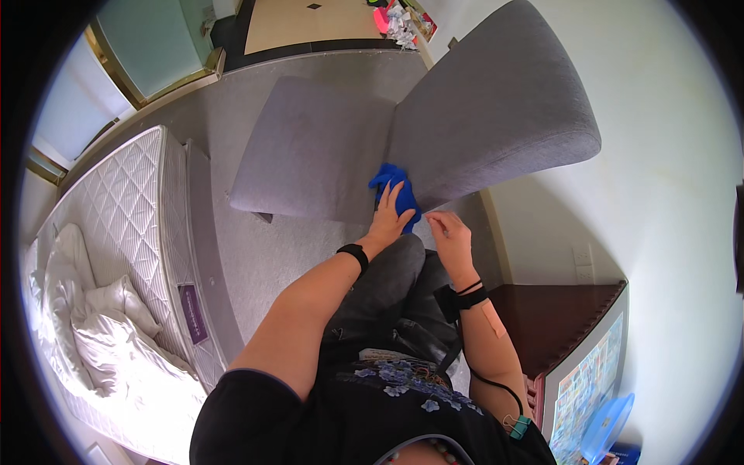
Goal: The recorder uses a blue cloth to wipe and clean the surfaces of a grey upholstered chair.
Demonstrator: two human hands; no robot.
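A grey upholstered chair stands before me, with its seat [325, 145] at the left and its tall backrest [494, 99] at the right. My left hand [388, 218] presses a crumpled blue cloth [390, 174] to the near end of the joint between seat and backrest; thumb and fingers lie spread over the cloth. Just right of the cloth, my right hand [450, 232] is raised near the backrest's lower corner with its fingers curled and thumb and forefinger close together. Whether anything small is between those fingertips cannot be told.
A quilted mattress [125, 215] with rumpled white bedding [125, 349] is at the left. A dark wooden cabinet [523, 319] stands against the pale wall at the right, with a framed panel and a blue plastic basin [607, 427] near it. Crumpled litter [401, 26] lies by the far doorway.
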